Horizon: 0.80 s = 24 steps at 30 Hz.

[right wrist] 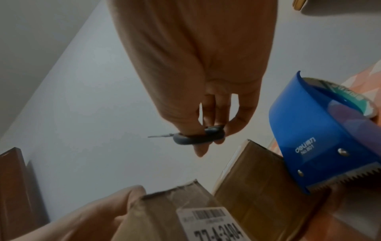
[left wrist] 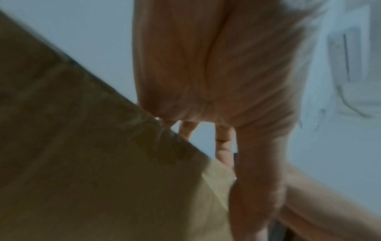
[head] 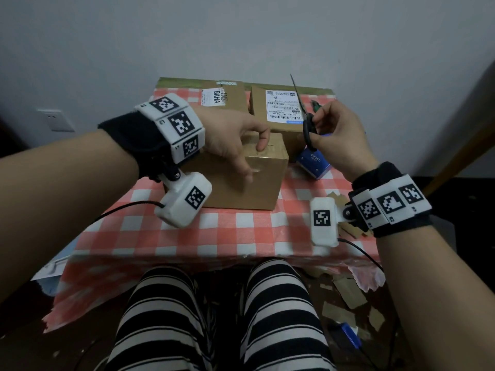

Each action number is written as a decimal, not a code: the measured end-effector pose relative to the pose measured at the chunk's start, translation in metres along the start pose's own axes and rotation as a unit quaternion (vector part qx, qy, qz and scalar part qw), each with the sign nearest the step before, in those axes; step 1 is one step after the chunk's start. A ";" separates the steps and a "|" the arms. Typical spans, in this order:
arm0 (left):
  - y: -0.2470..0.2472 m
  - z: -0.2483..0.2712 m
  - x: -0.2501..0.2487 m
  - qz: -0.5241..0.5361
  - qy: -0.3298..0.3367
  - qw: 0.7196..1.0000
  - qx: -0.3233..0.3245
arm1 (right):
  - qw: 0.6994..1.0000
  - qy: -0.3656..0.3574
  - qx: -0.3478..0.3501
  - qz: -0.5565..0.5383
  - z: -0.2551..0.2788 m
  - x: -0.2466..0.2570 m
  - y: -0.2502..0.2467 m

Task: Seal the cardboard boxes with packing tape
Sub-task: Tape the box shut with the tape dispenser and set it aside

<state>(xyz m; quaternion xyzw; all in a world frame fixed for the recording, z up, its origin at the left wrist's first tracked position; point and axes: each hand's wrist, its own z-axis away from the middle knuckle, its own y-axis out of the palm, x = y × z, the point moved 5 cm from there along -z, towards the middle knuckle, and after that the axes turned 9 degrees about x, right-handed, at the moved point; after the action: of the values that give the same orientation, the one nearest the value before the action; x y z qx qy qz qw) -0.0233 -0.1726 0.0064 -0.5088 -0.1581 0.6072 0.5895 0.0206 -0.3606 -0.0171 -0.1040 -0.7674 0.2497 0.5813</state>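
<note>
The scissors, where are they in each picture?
Head: the scissors are upper right, held by the right hand, blades up.
Left wrist: not in it.
Right wrist: the scissors are in the middle, fingers through the handle.
Shared landmark: the blue tape dispenser.

The person's bare left hand [head: 235,140], wrist wrapped in a black band with white marker blocks, reaches toward 1 o'clock, palm down, fingers draped and loosely curled. The bare right hand [head: 337,135], likewise banded, angles toward 11 o'clock, raised, its fingers [right wrist: 218,114] curled and pinching.
</note>
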 end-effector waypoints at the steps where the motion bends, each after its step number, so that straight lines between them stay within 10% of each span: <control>1: 0.002 -0.001 0.000 -0.024 -0.005 1.000 0.001 | 1.000 0.005 -0.001 0.000 0.000 -0.001 0.000; 24: -0.012 0.004 0.001 -0.043 0.038 0.996 -0.062 | 0.997 -0.081 -0.015 0.011 0.003 0.003 0.006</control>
<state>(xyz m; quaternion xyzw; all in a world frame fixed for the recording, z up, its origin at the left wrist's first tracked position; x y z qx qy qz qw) -0.0198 -0.1672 0.0176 -0.5598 -0.1942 0.5505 0.5881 0.0165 -0.3546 -0.0184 -0.1005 -0.8142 0.2523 0.5132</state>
